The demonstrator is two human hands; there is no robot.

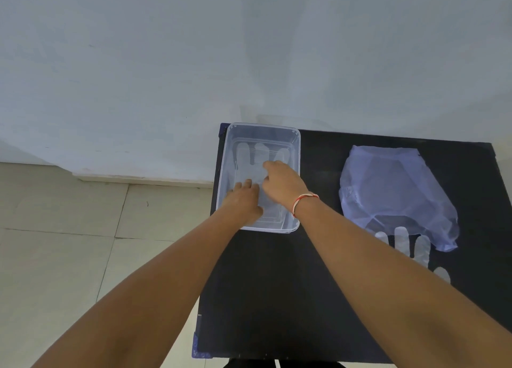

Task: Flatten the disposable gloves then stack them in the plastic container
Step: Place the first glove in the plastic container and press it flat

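Inside the clear plastic container [295,151], I have my left hand [243,198] and right hand [282,183] spread flat on a disposable glove [259,153], gripping nothing, smoothing it. Another glove [401,241] waits under a plastic bag [388,184] on the surface [277,284].

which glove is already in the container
The clear glove lying flat inside the plastic container, under both hands. The other glove lies out on the black table, partly under the plastic bag.
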